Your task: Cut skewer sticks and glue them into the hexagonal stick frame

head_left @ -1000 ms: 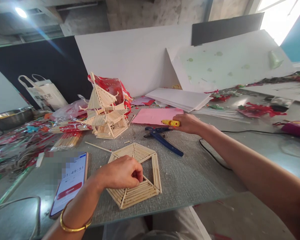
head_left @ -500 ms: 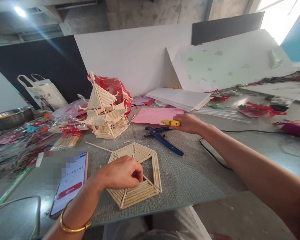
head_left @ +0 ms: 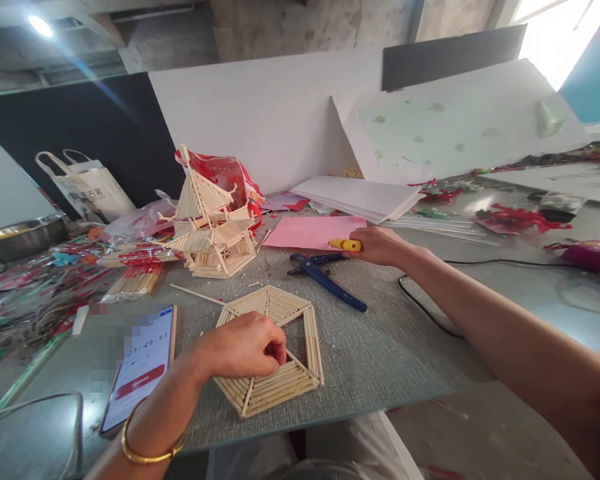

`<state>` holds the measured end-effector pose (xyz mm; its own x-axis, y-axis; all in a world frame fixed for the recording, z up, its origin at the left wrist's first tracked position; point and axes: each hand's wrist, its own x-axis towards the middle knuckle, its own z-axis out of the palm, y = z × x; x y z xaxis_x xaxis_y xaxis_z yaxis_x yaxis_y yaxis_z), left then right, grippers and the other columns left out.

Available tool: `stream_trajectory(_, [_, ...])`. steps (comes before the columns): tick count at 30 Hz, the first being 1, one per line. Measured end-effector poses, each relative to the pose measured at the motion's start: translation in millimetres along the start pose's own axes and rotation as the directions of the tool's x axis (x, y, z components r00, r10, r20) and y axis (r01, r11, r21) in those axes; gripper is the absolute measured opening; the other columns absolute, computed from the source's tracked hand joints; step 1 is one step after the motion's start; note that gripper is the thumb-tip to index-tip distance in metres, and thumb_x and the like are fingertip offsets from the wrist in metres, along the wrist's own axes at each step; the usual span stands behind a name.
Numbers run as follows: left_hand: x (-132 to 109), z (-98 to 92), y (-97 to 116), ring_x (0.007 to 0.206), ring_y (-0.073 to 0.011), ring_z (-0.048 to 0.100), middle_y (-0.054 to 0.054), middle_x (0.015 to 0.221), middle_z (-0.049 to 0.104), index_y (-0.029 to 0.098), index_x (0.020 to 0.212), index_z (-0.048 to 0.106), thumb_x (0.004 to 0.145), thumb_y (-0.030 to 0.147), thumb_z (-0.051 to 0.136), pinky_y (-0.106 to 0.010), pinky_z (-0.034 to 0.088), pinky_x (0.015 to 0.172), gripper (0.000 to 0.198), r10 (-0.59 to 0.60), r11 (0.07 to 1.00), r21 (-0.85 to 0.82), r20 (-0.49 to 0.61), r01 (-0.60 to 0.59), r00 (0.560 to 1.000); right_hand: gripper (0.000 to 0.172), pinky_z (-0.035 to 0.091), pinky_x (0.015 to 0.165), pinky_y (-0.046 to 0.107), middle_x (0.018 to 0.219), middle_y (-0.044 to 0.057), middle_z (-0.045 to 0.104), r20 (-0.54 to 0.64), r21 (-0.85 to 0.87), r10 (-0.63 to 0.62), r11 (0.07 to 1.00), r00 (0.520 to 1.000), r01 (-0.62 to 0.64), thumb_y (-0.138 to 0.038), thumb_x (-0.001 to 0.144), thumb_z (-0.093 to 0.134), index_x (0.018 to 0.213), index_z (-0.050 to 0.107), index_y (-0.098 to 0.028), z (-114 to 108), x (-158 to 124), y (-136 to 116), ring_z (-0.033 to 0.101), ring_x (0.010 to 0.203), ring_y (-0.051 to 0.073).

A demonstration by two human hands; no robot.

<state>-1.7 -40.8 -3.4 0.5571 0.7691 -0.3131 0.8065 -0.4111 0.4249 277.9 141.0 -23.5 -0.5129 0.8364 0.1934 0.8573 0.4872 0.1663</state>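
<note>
My left hand point(head_left: 247, 343) rests over a hexagonal frame of thin wooden sticks point(head_left: 280, 393) on the table. Its thumb and fingers are pinched together near the frame's middle; what lies between them is hidden. One right-hand section of the frame is partly unfilled. Stretched far forward, my right hand point(head_left: 380, 245) is closed on a small yellow tool, apparently a glue gun point(head_left: 345, 245), its narrow end pointing left. Just below that hand lies a blue cutter point(head_left: 327, 283), jaws to the left. A pink sheet point(head_left: 310, 232) is behind the cutter.
A pagoda model of sticks point(head_left: 215, 233) stands behind the frame. A phone showing a timer point(head_left: 140, 367) lies left of my left hand. Bundled sticks point(head_left: 133, 283) and plastic wrappings are at the left. A black cord point(head_left: 420, 310) loops under my right forearm. White boards point(head_left: 355, 193) are stacked behind.
My right hand and the yellow glue gun have shifted very slightly to the right. My left hand and the stick frame stay in place.
</note>
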Motion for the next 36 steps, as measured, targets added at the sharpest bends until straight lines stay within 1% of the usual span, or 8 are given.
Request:
stream_trajectory(5, [-1, -0.3, 1, 0.059, -0.0109, 0.055, -0.001, 0.067, 0.066, 0.017, 0.074, 0.069, 0.064, 0.018, 0.048, -0.022, 0.037, 0.054, 0.023, 0.005, 1.000, -0.001, -0.010, -0.005, 1.000, 0.040, 0.029, 0.056, 0.027, 0.089, 0.008, 0.063, 0.030, -0.005, 0.011, 1.000, 1.000, -0.011, -0.053, 0.079, 0.046, 0.091, 0.059, -0.017, -2, 1, 0, 0.057, 0.079, 0.021])
stream_trajectory(10, [-1, 0.5, 1, 0.059, -0.0109, 0.055, -0.001, 0.067, 0.066, 0.017, 0.074, 0.070, 0.064, 0.017, 0.047, -0.022, 0.037, 0.054, 0.024, 0.009, 1.000, 0.007, -0.022, -0.009, 1.000, 0.038, 0.028, 0.055, 0.026, 0.090, 0.009, 0.063, 0.057, -0.006, 0.021, 1.000, 0.998, -0.021, -0.050, 0.078, 0.047, 0.090, 0.059, -0.016, -3, 1, 0, 0.057, 0.078, 0.021])
stream_trajectory(17, [-1, 1.7, 0, 0.056, -0.0109, 0.054, 0.000, 0.064, 0.065, 0.018, 0.072, 0.070, 0.063, 0.015, 0.047, -0.022, 0.036, 0.052, 0.025, 0.017, 1.000, 0.000, -0.050, -0.017, 0.999, 0.025, 0.028, 0.056, 0.027, 0.089, 0.009, 0.063, 0.079, -0.006, 0.016, 1.000, 0.997, -0.015, -0.035, 0.075, 0.049, 0.086, 0.060, -0.016, -5, 0, 2, 0.057, 0.076, 0.020])
stream_trajectory(21, [-1, 2.8, -1, 0.057, -0.0117, 0.054, -0.001, 0.064, 0.065, 0.019, 0.071, 0.070, 0.061, 0.015, 0.047, -0.022, 0.036, 0.052, 0.025, 0.012, 1.000, -0.016, -0.068, -0.013, 0.998, 0.023, 0.028, 0.056, 0.027, 0.089, 0.010, 0.063, 0.096, -0.005, 0.014, 1.000, 0.995, -0.013, -0.030, 0.072, 0.049, 0.086, 0.060, -0.015, -6, 1, 5, 0.056, 0.076, 0.020])
stream_trajectory(26, [-1, 4.6, -2, 0.056, -0.0122, 0.054, -0.002, 0.064, 0.065, 0.020, 0.070, 0.070, 0.061, 0.016, 0.047, -0.023, 0.036, 0.051, 0.025, 0.008, 0.999, -0.040, -0.077, -0.011, 0.997, 0.027, 0.028, 0.056, 0.027, 0.090, 0.010, 0.062, 0.109, -0.014, 0.098, 0.995, 0.989, -0.097, -0.030, 0.069, 0.051, 0.090, 0.060, -0.015, -8, 2, 15, 0.055, 0.077, 0.021])
stream_trajectory(30, [-1, 4.7, -2, 0.056, -0.0124, 0.054, -0.002, 0.065, 0.065, 0.019, 0.071, 0.070, 0.061, 0.016, 0.047, -0.023, 0.036, 0.051, 0.025, -0.007, 0.999, -0.033, -0.062, 0.005, 0.998, 0.030, 0.029, 0.056, 0.027, 0.091, 0.010, 0.061, 0.104, -0.029, 0.177, 0.984, 0.979, -0.175, -0.028, 0.068, 0.049, 0.093, 0.059, -0.015, -12, 1, 26, 0.055, 0.078, 0.022])
stream_trajectory(33, [-1, 4.6, -2, 0.058, -0.0124, 0.055, -0.002, 0.067, 0.065, 0.019, 0.072, 0.069, 0.062, 0.017, 0.047, -0.023, 0.036, 0.052, 0.024, -0.014, 1.000, -0.021, -0.052, 0.013, 0.999, 0.027, 0.028, 0.055, 0.028, 0.092, 0.011, 0.061, 0.090, -0.043, 0.215, 0.976, 0.973, -0.212, -0.026, 0.068, 0.048, 0.091, 0.059, -0.016, -15, -1, 33, 0.054, 0.077, 0.022])
stream_trajectory(36, [-2, 4.2, -4, 0.060, -0.0119, 0.055, -0.002, 0.069, 0.065, 0.018, 0.073, 0.068, 0.064, 0.019, 0.048, -0.022, 0.037, 0.053, 0.022, -0.020, 0.999, -0.051, -0.055, 0.017, 0.998, 0.024, 0.027, 0.054, 0.027, 0.087, 0.010, 0.060, 0.125, -0.042, 0.243, 0.970, 0.962, -0.240, -0.027, 0.070, 0.049, 0.089, 0.058, -0.015, -19, -3, 38, 0.053, 0.074, 0.021])
